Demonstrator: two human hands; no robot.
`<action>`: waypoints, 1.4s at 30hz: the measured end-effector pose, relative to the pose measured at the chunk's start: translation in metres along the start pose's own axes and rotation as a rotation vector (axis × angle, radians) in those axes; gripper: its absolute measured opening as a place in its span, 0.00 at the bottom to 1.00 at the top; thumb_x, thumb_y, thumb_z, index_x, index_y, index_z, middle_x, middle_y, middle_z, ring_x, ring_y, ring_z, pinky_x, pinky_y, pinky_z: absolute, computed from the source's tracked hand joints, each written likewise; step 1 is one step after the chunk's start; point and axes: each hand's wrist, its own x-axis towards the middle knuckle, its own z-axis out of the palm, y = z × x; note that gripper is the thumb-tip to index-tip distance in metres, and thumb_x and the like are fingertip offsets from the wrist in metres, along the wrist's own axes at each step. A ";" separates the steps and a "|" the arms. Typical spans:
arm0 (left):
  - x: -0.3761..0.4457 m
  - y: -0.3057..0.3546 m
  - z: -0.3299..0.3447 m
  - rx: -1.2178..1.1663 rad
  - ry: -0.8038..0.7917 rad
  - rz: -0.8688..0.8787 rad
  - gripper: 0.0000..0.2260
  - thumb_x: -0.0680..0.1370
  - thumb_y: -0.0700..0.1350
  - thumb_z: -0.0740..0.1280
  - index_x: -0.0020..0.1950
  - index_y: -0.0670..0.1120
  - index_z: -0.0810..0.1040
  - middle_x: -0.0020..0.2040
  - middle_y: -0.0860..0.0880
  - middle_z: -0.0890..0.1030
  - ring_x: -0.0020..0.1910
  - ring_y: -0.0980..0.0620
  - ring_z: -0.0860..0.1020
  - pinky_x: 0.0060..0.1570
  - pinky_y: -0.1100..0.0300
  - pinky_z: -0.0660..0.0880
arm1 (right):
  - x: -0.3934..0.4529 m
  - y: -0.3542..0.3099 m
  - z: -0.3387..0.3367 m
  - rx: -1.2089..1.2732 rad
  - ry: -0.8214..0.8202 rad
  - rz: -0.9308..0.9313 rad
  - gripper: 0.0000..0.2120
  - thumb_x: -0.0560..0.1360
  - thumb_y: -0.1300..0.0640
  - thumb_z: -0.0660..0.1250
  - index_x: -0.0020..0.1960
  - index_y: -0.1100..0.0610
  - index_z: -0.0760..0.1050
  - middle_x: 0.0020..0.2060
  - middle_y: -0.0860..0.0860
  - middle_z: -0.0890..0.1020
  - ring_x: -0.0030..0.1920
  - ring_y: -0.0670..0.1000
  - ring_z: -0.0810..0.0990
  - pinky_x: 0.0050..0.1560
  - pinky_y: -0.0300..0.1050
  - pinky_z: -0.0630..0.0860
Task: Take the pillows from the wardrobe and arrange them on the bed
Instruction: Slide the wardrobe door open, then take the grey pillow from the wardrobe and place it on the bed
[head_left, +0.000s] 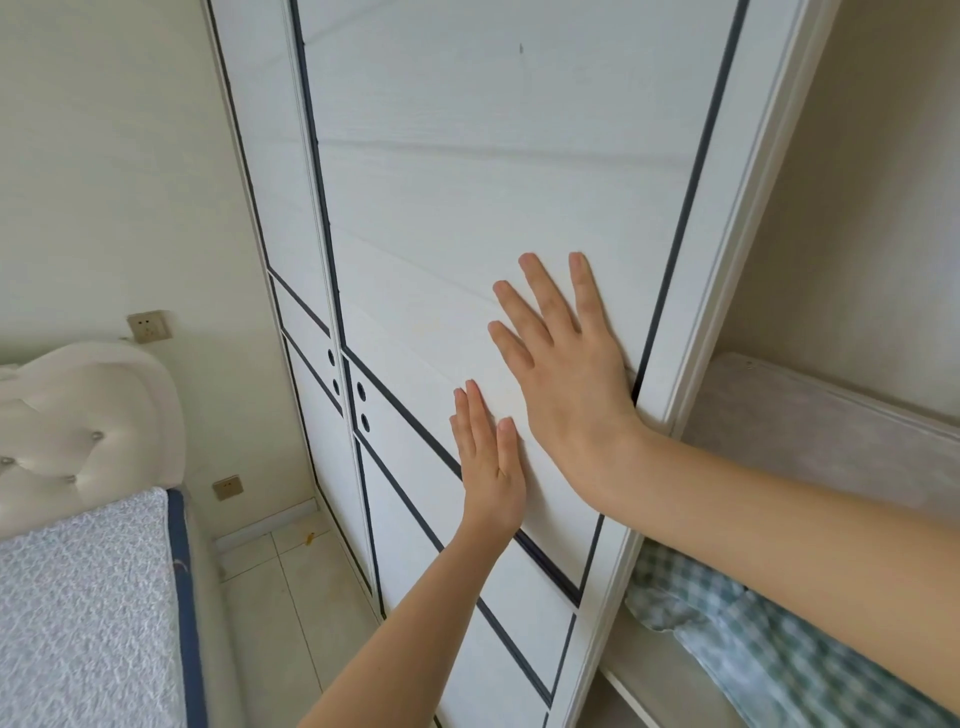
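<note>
The white sliding wardrobe door (467, 182) with dark trim lines fills the middle of the view. My right hand (566, 358) lies flat on it with fingers spread, near the door's right edge. My left hand (488, 462) presses flat on the same panel, lower and to the left. To the right of the door the wardrobe is open, and a green-and-white checked pillow (727, 623) lies on a shelf under my right forearm, partly hidden by it. The bed (78, 597) with a white textured cover is at the lower left.
A tufted white headboard (78, 431) stands against the left wall, with two wall sockets (149, 327) near it. A strip of tiled floor (291, 613) runs between bed and wardrobe. A grey shelf (831, 431) sits above the pillow inside the wardrobe.
</note>
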 end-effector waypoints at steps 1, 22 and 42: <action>0.000 -0.001 0.000 -0.003 0.002 0.003 0.24 0.85 0.50 0.45 0.79 0.50 0.40 0.74 0.67 0.38 0.75 0.67 0.35 0.76 0.56 0.36 | 0.000 0.000 0.000 0.010 -0.001 -0.001 0.36 0.79 0.41 0.46 0.77 0.57 0.35 0.76 0.62 0.34 0.72 0.72 0.30 0.60 0.78 0.26; -0.050 0.060 -0.017 -0.272 0.210 -0.090 0.18 0.85 0.53 0.52 0.71 0.48 0.69 0.65 0.44 0.77 0.66 0.45 0.74 0.65 0.43 0.72 | -0.100 0.020 -0.012 0.932 0.574 0.049 0.15 0.78 0.63 0.59 0.60 0.62 0.78 0.61 0.58 0.80 0.71 0.59 0.70 0.70 0.55 0.65; -0.195 0.128 0.167 -0.216 -0.048 0.037 0.07 0.82 0.42 0.62 0.53 0.51 0.78 0.49 0.55 0.79 0.50 0.57 0.78 0.47 0.71 0.72 | -0.311 0.064 0.153 1.169 0.068 0.572 0.15 0.73 0.62 0.68 0.59 0.64 0.77 0.49 0.59 0.81 0.52 0.61 0.79 0.47 0.55 0.77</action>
